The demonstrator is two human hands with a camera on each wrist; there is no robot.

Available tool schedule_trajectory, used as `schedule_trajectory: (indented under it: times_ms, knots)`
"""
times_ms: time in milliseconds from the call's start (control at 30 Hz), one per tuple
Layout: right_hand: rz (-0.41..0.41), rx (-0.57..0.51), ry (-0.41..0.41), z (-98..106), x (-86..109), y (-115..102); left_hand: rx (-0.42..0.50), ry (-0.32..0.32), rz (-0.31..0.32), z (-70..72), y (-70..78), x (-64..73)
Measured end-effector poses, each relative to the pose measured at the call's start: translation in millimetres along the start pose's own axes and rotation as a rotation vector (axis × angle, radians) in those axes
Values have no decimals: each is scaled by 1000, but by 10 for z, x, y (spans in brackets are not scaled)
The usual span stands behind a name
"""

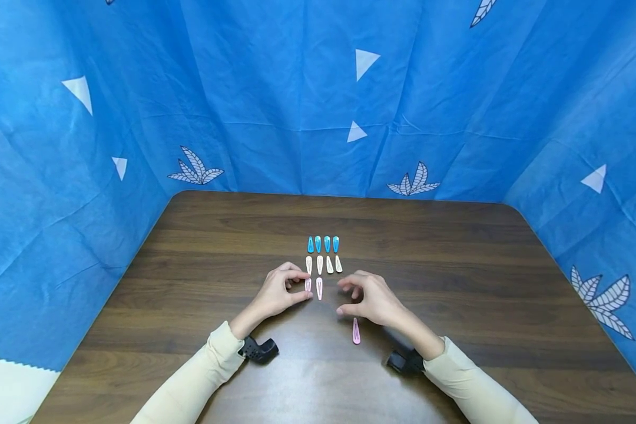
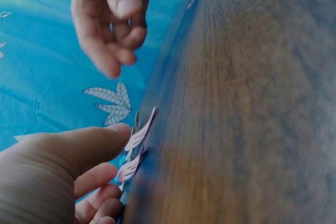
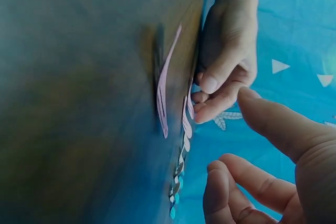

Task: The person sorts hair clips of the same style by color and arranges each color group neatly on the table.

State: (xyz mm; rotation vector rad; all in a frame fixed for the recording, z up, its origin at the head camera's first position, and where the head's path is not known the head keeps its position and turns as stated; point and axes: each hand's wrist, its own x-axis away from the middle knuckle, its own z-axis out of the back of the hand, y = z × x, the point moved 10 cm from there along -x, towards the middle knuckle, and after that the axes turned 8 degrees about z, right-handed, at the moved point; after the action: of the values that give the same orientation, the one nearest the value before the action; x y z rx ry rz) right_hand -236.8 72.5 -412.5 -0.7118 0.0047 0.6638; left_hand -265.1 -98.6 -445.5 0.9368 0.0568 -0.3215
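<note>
My left hand (image 1: 277, 292) pinches a pink snap hair clip (image 1: 308, 286) lengthwise, thumb and forefinger at its two ends, on the table. Just right of it lies a second pink hair clip (image 1: 320, 288). My right hand (image 1: 375, 299) hovers over the table with bent, parted fingers and holds nothing. Closer to the front, below that hand, lies a third pink hair clip (image 1: 356, 331), seen from the side in the right wrist view. Behind the pink pair run a row of several cream hair clips (image 1: 320, 265) and a row of several blue ones (image 1: 327, 244).
The dark wooden table (image 1: 217, 235) carries the clips near its middle. A blue patterned cloth (image 1: 275, 88) hangs along its back and sides. Black wrist cameras (image 1: 259, 350) sit under both forearms, close to the tabletop.
</note>
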Motion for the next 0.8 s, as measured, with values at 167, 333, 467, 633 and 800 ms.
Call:
schedule_trajectory:
  times_ms: [167,333,467,633,800]
  knots:
    - [20,-33,42,75,224,-12,-2,-4,-1,-3,-8,5]
    - [31,-39,58,70,405,-42,-5,-1,-4,-5,-16,8]
    - [16,-37,49,31,511,-53,-13,0,-7,-7,-19,5]
    - [4,-18,20,-43,589,-43,-19,-5,-8,-11,-20,1]
    - [-12,15,17,-84,620,-1,-19,-10,-1,-14,-24,-2]
